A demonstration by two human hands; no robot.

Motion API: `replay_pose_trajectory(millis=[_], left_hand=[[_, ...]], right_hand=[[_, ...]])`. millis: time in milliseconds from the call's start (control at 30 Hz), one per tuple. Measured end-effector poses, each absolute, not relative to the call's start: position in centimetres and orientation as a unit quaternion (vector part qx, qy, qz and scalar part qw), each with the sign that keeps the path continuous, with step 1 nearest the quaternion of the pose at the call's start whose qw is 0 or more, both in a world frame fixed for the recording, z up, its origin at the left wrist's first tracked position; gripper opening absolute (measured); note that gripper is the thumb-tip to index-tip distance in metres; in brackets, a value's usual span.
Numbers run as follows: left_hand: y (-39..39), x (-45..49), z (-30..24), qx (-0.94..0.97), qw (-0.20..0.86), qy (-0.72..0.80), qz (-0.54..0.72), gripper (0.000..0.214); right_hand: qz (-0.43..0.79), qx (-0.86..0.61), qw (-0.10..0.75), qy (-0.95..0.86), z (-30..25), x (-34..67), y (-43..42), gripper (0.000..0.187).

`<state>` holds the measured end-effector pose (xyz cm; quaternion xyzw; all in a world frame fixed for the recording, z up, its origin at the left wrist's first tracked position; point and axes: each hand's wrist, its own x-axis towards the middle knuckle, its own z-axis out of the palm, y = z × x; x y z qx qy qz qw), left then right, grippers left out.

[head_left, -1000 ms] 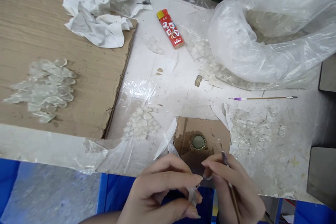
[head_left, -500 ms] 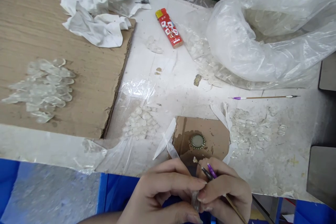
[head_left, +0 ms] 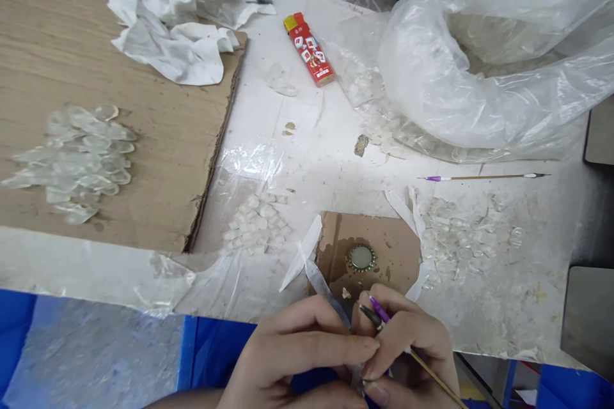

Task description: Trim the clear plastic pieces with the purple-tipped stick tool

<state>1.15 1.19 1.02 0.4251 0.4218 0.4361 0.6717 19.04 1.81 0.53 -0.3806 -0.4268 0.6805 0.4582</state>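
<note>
My left hand [head_left: 297, 351] pinches a small clear piece [head_left: 355, 376] between thumb and fingers, at the front edge of the table. Close against it, my right hand [head_left: 412, 345] has its fingertips on the same piece. Thin wooden sticks, one with a purple collar [head_left: 378, 308] and one with a black collar [head_left: 371, 317], are clasped in the right hand. Just beyond the hands lies a small cardboard square [head_left: 398, 236] carrying a bottle cap [head_left: 361, 258] with pale contents. A tiny pale crumb [head_left: 346, 293] shows near the black tip. Fingers partly hide the clear piece.
Clear pieces are piled on a large cardboard sheet [head_left: 167, 140]. Small whitish pieces [head_left: 256, 223] lie left of the square, clear ones [head_left: 460, 239] right. Behind are another purple-tipped stick [head_left: 489, 177], a red lighter [head_left: 311, 54], a cloth [head_left: 177, 51] and a plastic bag [head_left: 422, 77].
The stick tips have shifted slightly left and down. My right thumb and fingers have moved closer around the clear piece. Everything on the table stays put.
</note>
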Motion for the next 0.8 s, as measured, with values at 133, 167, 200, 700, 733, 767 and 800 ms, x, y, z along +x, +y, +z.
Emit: replay_pose_trajectory(millis=[133, 167, 200, 700, 733, 767, 800], left_hand=[[1.1, 1.2, 0.9, 0.422, 0.673, 0.426, 0.433, 0.039], [1.1, 1.3, 0.9, 0.423, 0.675, 0.422, 0.433, 0.040], [1.1, 1.3, 0.9, 0.421, 0.677, 0.421, 0.433, 0.041], [0.7, 0.0, 1.1, 0.491, 0.660, 0.392, 0.411, 0.053], [0.6, -0.1, 1.1, 0.500, 0.660, 0.387, 0.406, 0.053], [0.6, -0.1, 1.1, 0.510, 0.661, 0.379, 0.399, 0.055], [0.5, -0.1, 1.2, 0.517, 0.662, 0.373, 0.394, 0.055]], right_hand=[[0.667, -0.401, 0.450, -0.438, 0.7, 19.0, 1.9, 0.024], [0.667, -0.401, 0.449, -0.439, 0.7, 18.9, 2.0, 0.025], [0.666, -0.401, 0.449, -0.440, 0.7, 18.8, 2.0, 0.027], [0.637, -0.438, 0.438, -0.458, 1.2, 19.0, 1.2, 0.016], [0.637, -0.434, 0.441, -0.460, 1.1, 19.1, 1.2, 0.015], [0.636, -0.428, 0.444, -0.464, 1.1, 19.1, 1.2, 0.014], [0.635, -0.419, 0.446, -0.471, 1.0, 19.2, 1.2, 0.012]])
